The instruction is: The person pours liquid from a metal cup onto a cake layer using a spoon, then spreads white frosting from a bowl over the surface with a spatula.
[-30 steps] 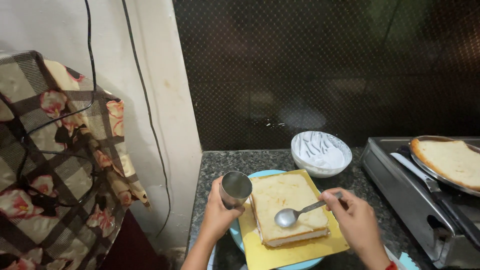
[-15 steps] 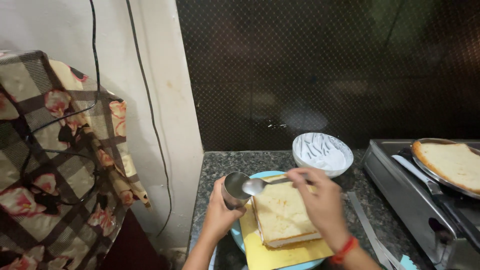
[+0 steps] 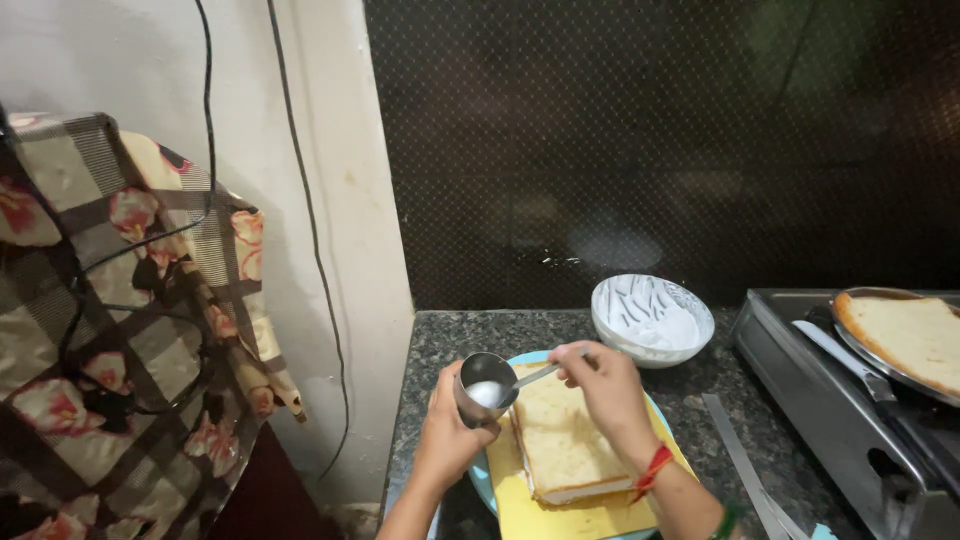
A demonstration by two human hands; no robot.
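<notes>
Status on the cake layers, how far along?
Done: a filled cake block sits on the yellow board, a white layer showing at its edge. In hand: left hand holds a steel cup; right hand dips a spoon into it. Left: top is bare, cream remains in the white bowl, another slab waits on the right.

Shiny polished metal for the small cup (image 3: pixel 486 386) and spoon (image 3: pixel 535 375) at lower centre, over a speckled, glossy stone surface (image 3: pixel 480 335). Soft, porous sponge cake (image 3: pixel 560 440) on a matt yellow board (image 3: pixel 560 515). Smooth glazed white bowl (image 3: pixel 652 320); patterned cloth (image 3: pixel 110 330) at left.
</notes>
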